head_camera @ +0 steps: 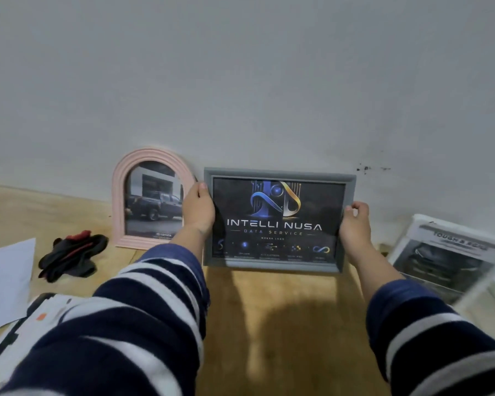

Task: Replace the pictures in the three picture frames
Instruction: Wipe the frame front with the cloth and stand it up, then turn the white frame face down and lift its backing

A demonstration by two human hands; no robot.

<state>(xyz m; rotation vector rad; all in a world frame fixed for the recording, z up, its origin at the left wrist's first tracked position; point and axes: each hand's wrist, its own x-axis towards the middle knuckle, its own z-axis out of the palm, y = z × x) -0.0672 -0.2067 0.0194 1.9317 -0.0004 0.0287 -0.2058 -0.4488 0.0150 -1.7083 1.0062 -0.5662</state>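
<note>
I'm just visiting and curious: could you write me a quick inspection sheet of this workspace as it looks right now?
Surface: wooden tabletop, running up to a grey wall.
Job's things: grey frame holding a dark "Intelli Nusa" print, upright near the wall; pink arched frame with a truck picture, leaning on the wall; white frame with a car print, tilted at the right.
Clutter: black and red gloves; white paper sheet; a white and black object at bottom left, unclear what.
Hands: left hand holds the grey frame's left edge; right hand holds its right edge.
Cables: nothing seen.
Surroundings: grey wall with small dark marks at the right.
</note>
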